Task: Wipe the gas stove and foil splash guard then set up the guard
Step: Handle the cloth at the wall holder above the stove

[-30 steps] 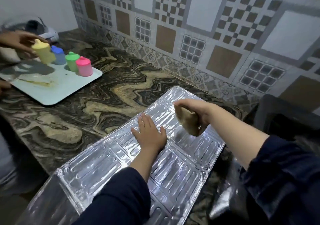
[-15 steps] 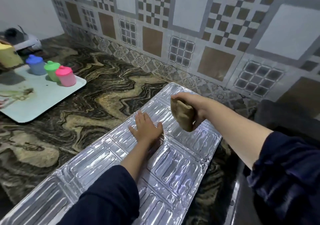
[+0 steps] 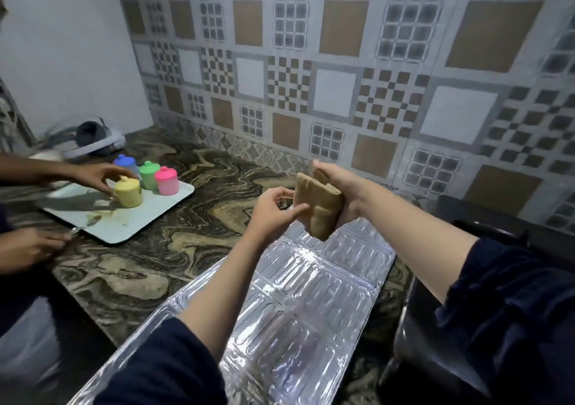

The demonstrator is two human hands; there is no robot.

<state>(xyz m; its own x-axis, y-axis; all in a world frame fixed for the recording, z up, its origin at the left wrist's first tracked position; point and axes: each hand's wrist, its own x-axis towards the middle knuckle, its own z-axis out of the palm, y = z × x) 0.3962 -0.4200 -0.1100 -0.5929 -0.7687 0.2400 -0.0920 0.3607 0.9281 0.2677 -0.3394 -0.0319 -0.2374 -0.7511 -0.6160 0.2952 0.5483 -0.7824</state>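
The silver foil splash guard point(image 3: 298, 305) lies flat on the marbled counter, running from the bottom left toward the tiled wall. Above its far end my right hand point(image 3: 345, 193) holds a folded tan cloth point(image 3: 317, 205) in the air. My left hand point(image 3: 273, 211) is raised off the foil and pinches the cloth's left edge with thumb and fingers. The dark gas stove point(image 3: 466, 236) shows only in part at the right, behind my right arm.
Another person's hands point(image 3: 93, 176) work at a white tray point(image 3: 130, 227) on the left, touching a yellow lidded cup point(image 3: 129, 191) beside blue, green and pink cups. The marbled counter point(image 3: 174, 249) lies between tray and foil. A patterned tiled wall stands behind.
My left hand has lifted off the foil and taken the cloth's edge. The cloth has risen higher above the guard. The other person's hand has come back to the tray with the yellow cup.
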